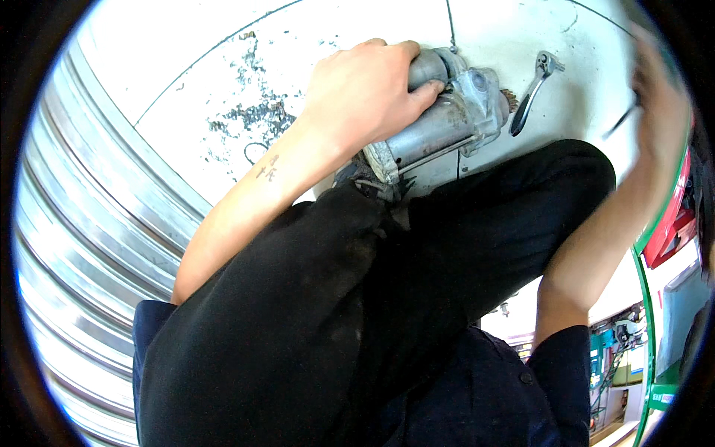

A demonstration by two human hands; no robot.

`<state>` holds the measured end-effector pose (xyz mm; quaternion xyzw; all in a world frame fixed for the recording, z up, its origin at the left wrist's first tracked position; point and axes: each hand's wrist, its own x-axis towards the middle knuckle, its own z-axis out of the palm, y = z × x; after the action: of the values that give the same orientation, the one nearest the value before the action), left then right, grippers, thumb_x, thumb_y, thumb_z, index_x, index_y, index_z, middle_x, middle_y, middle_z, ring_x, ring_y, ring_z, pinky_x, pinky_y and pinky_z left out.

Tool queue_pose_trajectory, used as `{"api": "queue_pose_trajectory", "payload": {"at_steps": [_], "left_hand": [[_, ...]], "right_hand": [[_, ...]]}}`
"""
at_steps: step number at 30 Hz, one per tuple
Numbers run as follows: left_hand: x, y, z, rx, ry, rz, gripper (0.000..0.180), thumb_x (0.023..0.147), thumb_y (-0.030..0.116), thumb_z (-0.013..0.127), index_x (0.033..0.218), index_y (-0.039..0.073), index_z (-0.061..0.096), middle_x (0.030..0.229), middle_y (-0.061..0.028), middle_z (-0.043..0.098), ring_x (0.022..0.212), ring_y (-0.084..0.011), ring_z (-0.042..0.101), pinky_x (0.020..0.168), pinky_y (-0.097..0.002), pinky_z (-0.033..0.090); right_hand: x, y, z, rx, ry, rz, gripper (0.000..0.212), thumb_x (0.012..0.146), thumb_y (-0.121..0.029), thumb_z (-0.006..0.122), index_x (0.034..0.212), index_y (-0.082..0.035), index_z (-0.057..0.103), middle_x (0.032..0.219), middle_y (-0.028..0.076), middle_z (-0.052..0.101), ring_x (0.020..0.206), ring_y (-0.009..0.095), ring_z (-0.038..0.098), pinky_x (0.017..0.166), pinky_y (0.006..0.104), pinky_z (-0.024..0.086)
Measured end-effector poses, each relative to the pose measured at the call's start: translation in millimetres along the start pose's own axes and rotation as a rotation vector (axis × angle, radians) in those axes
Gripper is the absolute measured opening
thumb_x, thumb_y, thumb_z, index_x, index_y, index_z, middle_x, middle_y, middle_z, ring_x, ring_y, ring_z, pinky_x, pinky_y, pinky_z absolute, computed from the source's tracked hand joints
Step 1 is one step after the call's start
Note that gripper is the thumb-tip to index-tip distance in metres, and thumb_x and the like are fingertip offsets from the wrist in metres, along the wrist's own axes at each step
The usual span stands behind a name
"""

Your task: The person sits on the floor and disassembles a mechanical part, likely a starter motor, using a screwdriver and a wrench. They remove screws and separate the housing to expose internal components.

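A grey metal starter motor (pixel 439 127) lies on the white tiled floor beyond my knees, with a small toothed gear showing at its right end. My left hand (pixel 365 89) grips it from above, the thumb and fingers around the smaller cylinder (pixel 427 68) on top. At the far right my right hand (pixel 659 100) is smeared by motion and its fingers do not show clearly. Next to it is a thin dark shape (pixel 623 121), too blurred to name. Between the motor and that hand lies a ratchet wrench (pixel 535 89) with a black handle.
Black grime (pixel 249 112) is scattered over the tiles to the left. A ribbed metal shutter (pixel 97 246) runs along the left side. A green metal frame (pixel 646 320) and a red object (pixel 669 237) stand at the right, with cluttered shelves below.
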<state>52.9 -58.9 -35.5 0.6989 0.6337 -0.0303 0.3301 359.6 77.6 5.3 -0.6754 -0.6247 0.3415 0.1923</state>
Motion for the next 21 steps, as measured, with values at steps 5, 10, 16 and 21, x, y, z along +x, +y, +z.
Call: {"api": "queue_pose_trajectory", "payload": {"at_steps": [5,10,16,21], "left_hand": [[-1.4,0.4,0.2,-0.009,-0.025,-0.037,0.053,0.094,0.050,0.066,0.123,0.006,0.072,0.098,-0.0205,0.073,0.091,-0.0383,0.073,0.082,-0.0469,0.059],[-5.4,-3.4,4.9,0.030,-0.039,-0.034,0.054,0.095,0.050,0.065,0.127,0.006,0.068,0.098,-0.0210,0.071,0.088,-0.0385,0.073,0.078,-0.0467,0.059],[-16.3,-7.1,18.7,0.014,0.107,0.050,0.051,0.096,0.048,0.066,0.118,0.003,0.068,0.087,-0.0198,0.070,0.071,-0.0324,0.074,0.061,-0.0425,0.061],[-16.8,-7.6,26.5,0.049,0.132,0.054,0.051,0.095,0.049,0.066,0.119,0.004,0.068,0.089,-0.0194,0.071,0.072,-0.0329,0.074,0.061,-0.0424,0.061]], "right_hand": [[3.1,6.3,62.3,-0.638,-0.079,-0.599,0.037,0.082,-0.022,0.081,0.109,0.001,0.070,0.096,0.022,0.068,0.090,0.044,0.065,0.081,0.0454,0.052],[-59.3,-13.0,110.4,-0.132,-0.309,-0.425,0.065,0.096,-0.059,0.064,0.119,0.001,0.072,0.103,0.027,0.072,0.098,0.037,0.071,0.087,0.0464,0.054],[-96.4,13.9,133.7,-0.148,-0.470,-0.230,0.050,0.100,-0.051,0.061,0.101,-0.001,0.070,0.070,0.017,0.068,0.064,0.031,0.068,0.063,0.0425,0.054],[-98.1,13.4,140.4,-0.217,-0.421,-0.315,0.038,0.103,-0.039,0.058,0.095,-0.004,0.069,0.064,0.018,0.066,0.059,0.037,0.066,0.057,0.0473,0.051]]}}
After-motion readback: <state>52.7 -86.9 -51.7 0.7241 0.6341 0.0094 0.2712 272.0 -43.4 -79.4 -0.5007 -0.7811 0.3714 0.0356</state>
